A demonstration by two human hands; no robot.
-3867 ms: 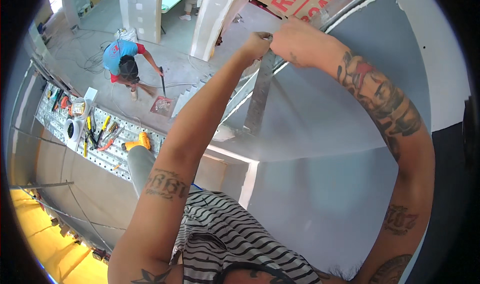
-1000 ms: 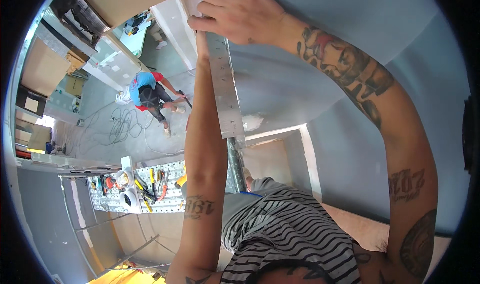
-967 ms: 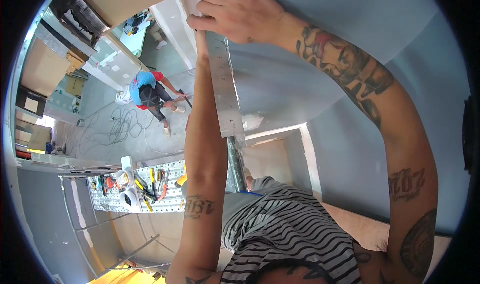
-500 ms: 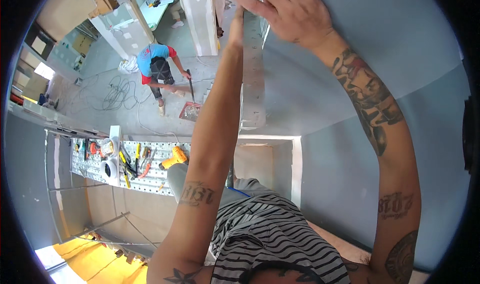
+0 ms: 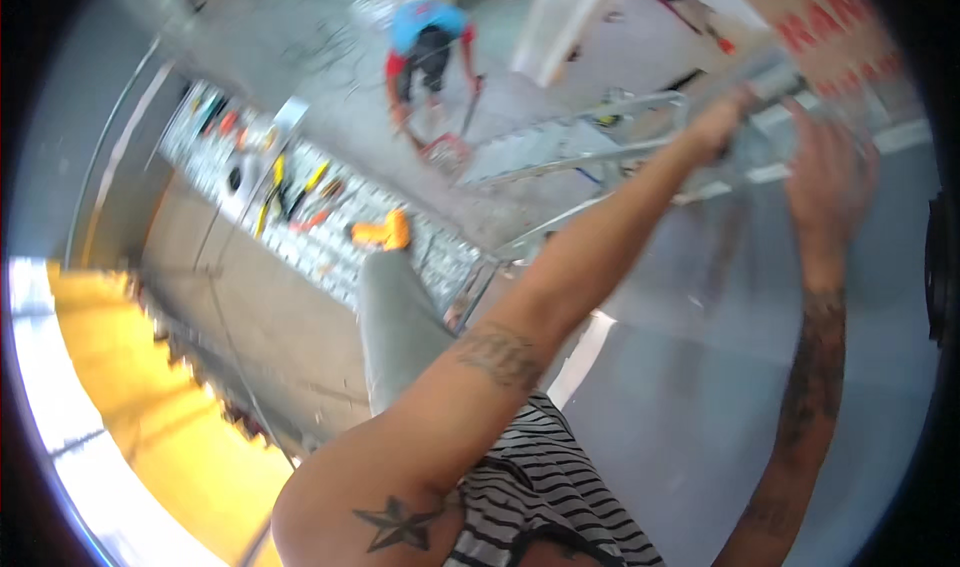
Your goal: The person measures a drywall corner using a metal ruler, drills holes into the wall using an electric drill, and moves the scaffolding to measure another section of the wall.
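My left arm reaches up and to the right across the view. Its hand is closed at a blurred silvery metal piece along the upper edge of the grey wall panel. I cannot make out exactly what the fingers hold. Beside it, farther right, my right hand lies against the panel near that edge, its fingers stretched upward and smeared by motion. Nothing shows in its grasp.
Left of my leg, a perforated metal platform carries an orange-yellow drill, pliers and other hand tools. Below, a co-worker in blue and red bends over a red dustpan. A metal frame stands nearby. Printed brown board shows upper right.
The view has swung, so the platform and co-worker sit differently. Both hands appear farther right, now at the panel's metal edge. The co-worker still bends over the dustpan.
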